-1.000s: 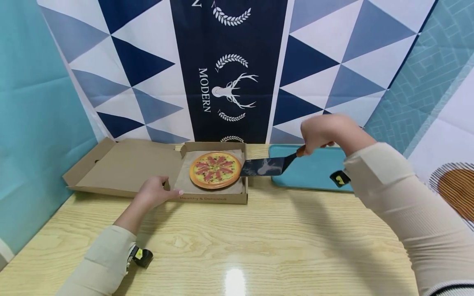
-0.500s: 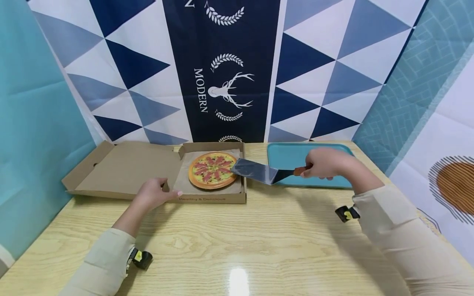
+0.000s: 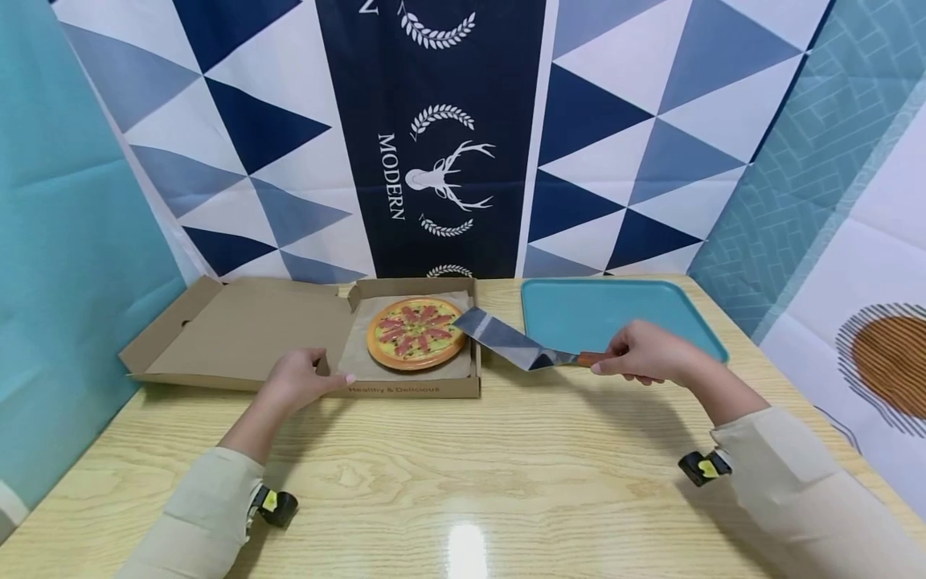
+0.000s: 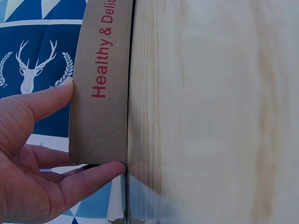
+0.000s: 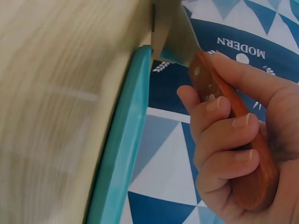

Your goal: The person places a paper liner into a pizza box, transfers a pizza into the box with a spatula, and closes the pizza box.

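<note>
My left hand (image 3: 300, 382) holds the near left corner of the cardboard pizza box (image 3: 414, 389). Its thumb rests on the front wall's top edge, with the other fingers against the corner, as the left wrist view shows. On brown paper inside the open box lies a round pizza (image 3: 417, 334) with an orange crust. In my right hand (image 3: 646, 351) is a wide metal spatula (image 3: 506, 341), gripped by its wooden handle (image 5: 229, 135) with the fingers curled round it. The blade slopes up over the box's right wall, its front corner at the pizza's right edge; contact cannot be told.
Behind the spatula handle, a teal tray (image 3: 579, 310) lies at the back right of the wooden table (image 3: 405, 482). The box lid (image 3: 253, 330) is folded out flat to the left. A patterned cloth backdrop (image 3: 441, 217) hangs right behind.
My right hand has come down and nearer, lowering the spatula's handle end and tilting its blade, whose tip moved slightly left to the pizza's edge. The left hand stays at the box corner.
</note>
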Demonstrator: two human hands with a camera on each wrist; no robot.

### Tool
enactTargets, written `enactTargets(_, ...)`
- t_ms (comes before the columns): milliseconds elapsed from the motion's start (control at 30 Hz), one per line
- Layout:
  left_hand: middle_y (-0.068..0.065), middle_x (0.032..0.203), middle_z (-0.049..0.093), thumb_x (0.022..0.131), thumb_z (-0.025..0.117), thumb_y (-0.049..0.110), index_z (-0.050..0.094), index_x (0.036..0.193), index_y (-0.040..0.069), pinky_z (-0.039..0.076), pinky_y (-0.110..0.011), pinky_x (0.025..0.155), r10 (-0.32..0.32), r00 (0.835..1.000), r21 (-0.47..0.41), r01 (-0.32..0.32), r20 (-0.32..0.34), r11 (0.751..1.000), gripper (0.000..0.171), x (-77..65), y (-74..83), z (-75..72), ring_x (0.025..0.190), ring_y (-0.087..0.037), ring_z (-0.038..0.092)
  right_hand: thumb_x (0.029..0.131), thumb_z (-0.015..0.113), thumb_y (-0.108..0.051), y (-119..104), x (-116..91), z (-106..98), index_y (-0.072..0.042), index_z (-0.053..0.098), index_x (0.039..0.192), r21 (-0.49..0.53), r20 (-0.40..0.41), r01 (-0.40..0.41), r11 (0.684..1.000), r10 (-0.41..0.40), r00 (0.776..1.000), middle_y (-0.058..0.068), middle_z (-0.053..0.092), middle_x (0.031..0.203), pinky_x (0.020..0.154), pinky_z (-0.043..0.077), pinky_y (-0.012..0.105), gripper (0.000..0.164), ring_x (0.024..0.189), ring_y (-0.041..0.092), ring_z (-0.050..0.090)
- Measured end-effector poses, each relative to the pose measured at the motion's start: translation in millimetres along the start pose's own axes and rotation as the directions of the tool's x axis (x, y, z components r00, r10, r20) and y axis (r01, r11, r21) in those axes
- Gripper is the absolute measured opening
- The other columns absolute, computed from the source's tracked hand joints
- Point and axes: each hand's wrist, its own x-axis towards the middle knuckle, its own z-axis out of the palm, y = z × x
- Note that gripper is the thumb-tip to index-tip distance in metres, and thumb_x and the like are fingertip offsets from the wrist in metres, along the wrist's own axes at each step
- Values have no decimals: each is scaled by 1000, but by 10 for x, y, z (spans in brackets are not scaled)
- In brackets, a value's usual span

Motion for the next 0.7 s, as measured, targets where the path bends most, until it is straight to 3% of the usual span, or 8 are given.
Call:
enactTargets(200, -36, 144, 35, 89, 71, 37, 36, 142, -14, 34, -59, 106, -8, 1000, -3, 8, 2, 1000, 82, 2, -5, 1, 134, -50, 31, 89, 72, -30, 48, -88, 8, -2, 72, 91, 51, -43, -10, 999, 12, 999, -2, 44, 53, 40, 31, 28, 28, 42, 11, 35)
enactTargets(700, -36, 145, 33, 89, 71, 37, 34, 143, -15, 34, -59, 106, -13, 1000, -9, 13, -1, 1000, 83, -11, 18, -3, 134, -51, 30, 89, 71, -31, 272, -299, -163, 2, 73, 99, 6, -129, -97, 995, 97, 987, 1, 46, 54, 41, 33, 29, 34, 44, 14, 38)
